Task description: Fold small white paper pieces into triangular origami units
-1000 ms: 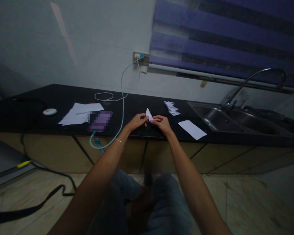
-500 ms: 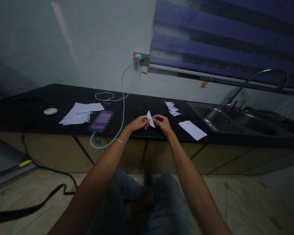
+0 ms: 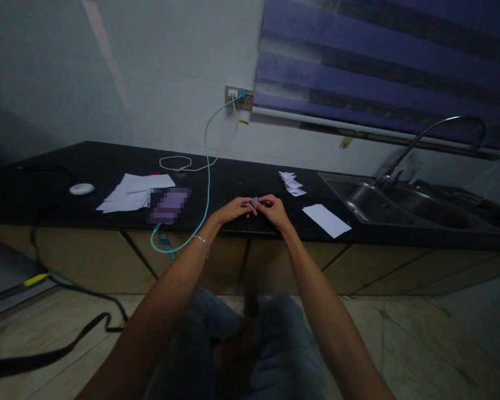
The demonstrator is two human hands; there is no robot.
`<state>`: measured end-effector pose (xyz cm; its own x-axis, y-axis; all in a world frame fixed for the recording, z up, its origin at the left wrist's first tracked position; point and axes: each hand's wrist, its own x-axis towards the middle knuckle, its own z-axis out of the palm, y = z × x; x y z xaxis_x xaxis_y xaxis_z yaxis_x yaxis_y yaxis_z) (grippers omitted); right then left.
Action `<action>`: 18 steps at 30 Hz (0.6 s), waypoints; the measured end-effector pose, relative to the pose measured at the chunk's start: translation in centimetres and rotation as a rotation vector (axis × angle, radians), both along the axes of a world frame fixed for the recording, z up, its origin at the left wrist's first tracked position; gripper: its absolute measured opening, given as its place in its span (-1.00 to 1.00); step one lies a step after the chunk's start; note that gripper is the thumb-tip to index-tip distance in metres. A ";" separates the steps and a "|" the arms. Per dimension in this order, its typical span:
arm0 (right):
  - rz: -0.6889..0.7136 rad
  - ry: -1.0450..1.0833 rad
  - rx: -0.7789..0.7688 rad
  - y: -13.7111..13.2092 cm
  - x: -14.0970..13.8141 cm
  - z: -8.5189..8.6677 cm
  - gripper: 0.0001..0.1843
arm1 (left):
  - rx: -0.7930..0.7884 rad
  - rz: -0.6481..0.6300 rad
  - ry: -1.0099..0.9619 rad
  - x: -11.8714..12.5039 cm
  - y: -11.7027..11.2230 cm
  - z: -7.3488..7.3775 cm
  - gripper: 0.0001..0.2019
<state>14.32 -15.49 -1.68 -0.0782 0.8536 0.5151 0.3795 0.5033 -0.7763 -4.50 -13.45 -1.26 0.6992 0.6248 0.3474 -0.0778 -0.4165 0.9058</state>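
Observation:
Between my two hands, above the front of the dark countertop, is a small folded piece of paper (image 3: 254, 203). My left hand (image 3: 236, 209) pinches it from the left, and my right hand (image 3: 273, 209) grips it from the right with thumb and fingers. Only a small greyish triangle of it shows; the fingers cover the rest. Behind and to the right lie several folded white paper pieces (image 3: 291, 184) in an overlapping row. Nearer the right forearm rests a flat stack of white paper strips (image 3: 326, 220).
On the left are loose white sheets (image 3: 127, 194), a blurred purple phone-like object (image 3: 170, 205) and a white oval object (image 3: 81, 189). A teal cable (image 3: 209, 178) runs from the wall outlet (image 3: 239, 98) past my left wrist. A steel sink (image 3: 370, 203) with a tall faucet sits right.
The folded paper stood up as a long white shape; now it shows as a smaller, darker triangle between the fingers. My hands have drawn slightly closer together.

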 end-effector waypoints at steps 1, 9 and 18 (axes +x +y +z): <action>0.001 -0.014 0.006 0.0 0.0 0.0 -0.71 | -0.007 -0.006 0.004 0.0 -0.1 0.1 -0.76; 0.020 -0.187 0.080 -0.2 -0.1 0.2 -0.83 | -0.039 0.015 0.020 0.1 -0.3 0.5 -0.80; -0.109 -0.911 0.064 3.3 10.0 4.1 -0.83 | -0.104 0.082 0.037 -0.1 0.3 -0.4 -0.53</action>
<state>24.36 -12.18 2.42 -0.3978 0.8520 0.3403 0.8785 0.4606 -0.1264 -4.56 -13.17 -1.66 0.6554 0.7118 0.2526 -0.0129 -0.3238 0.9460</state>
